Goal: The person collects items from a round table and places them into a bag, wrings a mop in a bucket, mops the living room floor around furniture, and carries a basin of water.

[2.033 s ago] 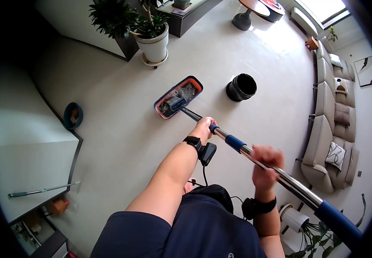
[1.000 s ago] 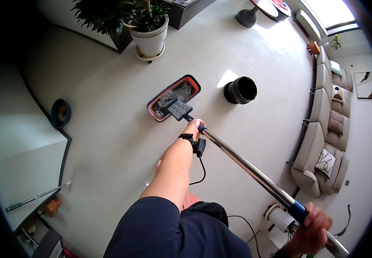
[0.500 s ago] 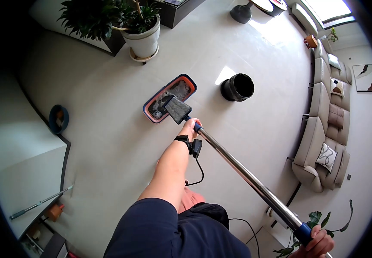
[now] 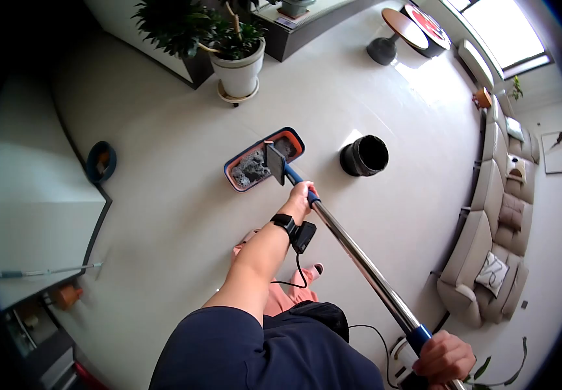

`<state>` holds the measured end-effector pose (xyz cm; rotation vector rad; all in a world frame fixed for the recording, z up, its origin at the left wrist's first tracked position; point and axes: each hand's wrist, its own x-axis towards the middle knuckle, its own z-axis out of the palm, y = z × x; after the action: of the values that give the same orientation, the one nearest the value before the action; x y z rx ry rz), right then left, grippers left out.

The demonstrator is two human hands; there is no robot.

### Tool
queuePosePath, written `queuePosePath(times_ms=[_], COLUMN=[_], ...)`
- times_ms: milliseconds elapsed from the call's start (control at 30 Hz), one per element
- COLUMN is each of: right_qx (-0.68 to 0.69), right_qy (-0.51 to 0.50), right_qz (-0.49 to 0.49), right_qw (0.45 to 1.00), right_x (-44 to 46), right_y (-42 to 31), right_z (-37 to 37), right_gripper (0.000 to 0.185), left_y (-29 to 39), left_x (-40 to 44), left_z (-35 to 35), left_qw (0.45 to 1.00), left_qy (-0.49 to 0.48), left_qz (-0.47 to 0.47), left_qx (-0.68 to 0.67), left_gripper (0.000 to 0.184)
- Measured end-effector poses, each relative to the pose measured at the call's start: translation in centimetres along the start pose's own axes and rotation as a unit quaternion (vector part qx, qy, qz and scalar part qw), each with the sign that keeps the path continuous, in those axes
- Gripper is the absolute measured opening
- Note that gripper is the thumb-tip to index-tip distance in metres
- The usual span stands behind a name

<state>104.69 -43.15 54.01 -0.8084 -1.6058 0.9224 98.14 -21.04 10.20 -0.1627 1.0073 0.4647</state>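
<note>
My left hand (image 4: pixel 303 197) is wrapped round the blue lower joint of a flat mop, just behind its head. Gripping the upper end of the long metal pole (image 4: pixel 365 266) is my right hand (image 4: pixel 446 357), at the lower right. The narrow grey mop head (image 4: pixel 274 162) is tilted, seen partly edge-on, over a long blue-and-orange bucket (image 4: pixel 232 179). Grey, foamy water (image 4: pixel 251 169) fills the bucket's bottom. Whether the head touches the rim, I cannot tell.
A black bin (image 4: pixel 364 156) stands right of the bucket. A potted plant (image 4: pixel 238 75) is beyond it, and a blue bowl (image 4: pixel 101 162) sits by the left wall. A beige sofa (image 4: pixel 489 214) lines the right side. My feet in pink footwear (image 4: pixel 318 268) are below.
The mop head has turned from showing its broad face to nearly edge-on. My right hand has moved left with the pole's end. The view has shifted, showing more of my legs.
</note>
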Motion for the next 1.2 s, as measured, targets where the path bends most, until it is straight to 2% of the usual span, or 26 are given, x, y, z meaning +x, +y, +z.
queuePosePath(times_ms=[67, 100, 133, 167, 267, 300, 500, 600, 633, 700, 800, 1067, 1200], right_qx=[-0.015, -0.050, -0.025, -0.059, -0.070, -0.061, -0.050, -0.032, -0.019, -0.009, 0.002, 0.042, 0.041], right_qy=[0.055, 0.055, 0.030, 0.014, -0.021, -0.026, -0.042, -0.061, -0.078, -0.062, -0.053, -0.013, 0.023], right_qz=[-0.024, 0.017, 0.051, 0.085, 0.003, -0.015, -0.084, -0.090, -0.090, -0.076, -0.063, -0.016, -0.029], right_qw=[0.998, 0.997, 0.998, 0.995, 0.997, 0.998, 0.994, 0.994, 0.993, 0.995, 0.997, 0.999, 0.998], right_x=[-1.3, -3.0, -4.1, -4.4, -6.3, -6.9, -9.1, -10.3, -10.6, -11.2, -11.7, -10.6, -9.4], right_y=[1.4, 2.0, 2.5, 3.2, 5.8, 6.0, 6.8, 6.2, 5.3, 5.3, 4.7, -0.4, -3.1], right_z=[0.1, -0.8, -1.8, -2.2, -4.4, -5.2, -8.7, -9.5, -9.8, -10.7, -11.3, -13.1, -12.9], right_gripper=[0.026, 0.027, 0.019, 0.014, 0.018, 0.018, 0.013, 0.012, 0.011, 0.009, 0.009, 0.023, 0.024], left_y=[-1.5, -2.7, -4.0, -5.2, -9.7, -10.9, -17.9, -18.4, -17.8, -18.0, -17.5, -11.4, -8.1], left_x=[-1.5, -2.4, -3.8, -5.5, -10.4, -11.2, -18.5, -15.2, -13.5, -14.3, -12.4, -3.1, 0.5], left_z=[1.7, 2.7, 3.8, 4.9, 8.2, 9.0, 13.5, 12.9, 12.0, 12.5, 11.6, 6.0, 2.5], left_qw=[0.999, 0.999, 0.998, 0.997, 0.993, 0.992, 0.978, 0.972, 0.968, 0.976, 0.975, 0.969, 0.965], left_qy=[-0.016, -0.015, -0.023, -0.031, -0.039, -0.044, -0.114, -0.101, -0.110, -0.085, -0.081, -0.080, -0.079], left_qz=[0.013, 0.018, 0.030, 0.042, 0.069, 0.069, 0.115, 0.143, 0.112, 0.157, 0.175, 0.168, 0.164], left_qx=[-0.033, -0.043, -0.048, -0.053, -0.090, -0.099, -0.133, -0.153, -0.194, -0.126, -0.112, -0.165, -0.190], left_gripper=[0.014, 0.013, 0.012, 0.011, 0.009, 0.015, 0.014, 0.013, 0.012, 0.011, 0.011, 0.009, 0.008])
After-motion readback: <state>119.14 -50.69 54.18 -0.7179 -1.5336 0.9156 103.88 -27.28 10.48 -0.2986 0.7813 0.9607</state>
